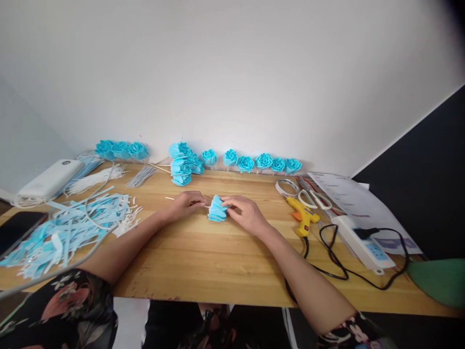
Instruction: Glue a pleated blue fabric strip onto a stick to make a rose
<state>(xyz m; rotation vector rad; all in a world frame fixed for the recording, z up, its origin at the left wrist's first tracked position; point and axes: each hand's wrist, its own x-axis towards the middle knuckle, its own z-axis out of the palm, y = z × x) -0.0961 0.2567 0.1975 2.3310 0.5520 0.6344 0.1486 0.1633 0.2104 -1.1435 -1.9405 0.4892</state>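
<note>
Over the middle of the wooden table (203,261) I hold a blue handmade flower (217,209) that lies sideways, its petals layered. Its thin pale stick stem (169,198) runs left through my left hand (189,202), whose fingers are closed round it close to the bloom. My right hand (245,212) pinches the petals at the flower's right side with thumb and fingertips. Part of the stem is hidden behind the left fingers.
Finished blue flowers (264,161) line the wall. Left lie cut blue strips (69,228), a phone (22,231) and a white power bank (51,178). Right are tape (286,187), a yellow glue gun (303,217), scissors (314,198) and a power strip (363,245) with a black cable.
</note>
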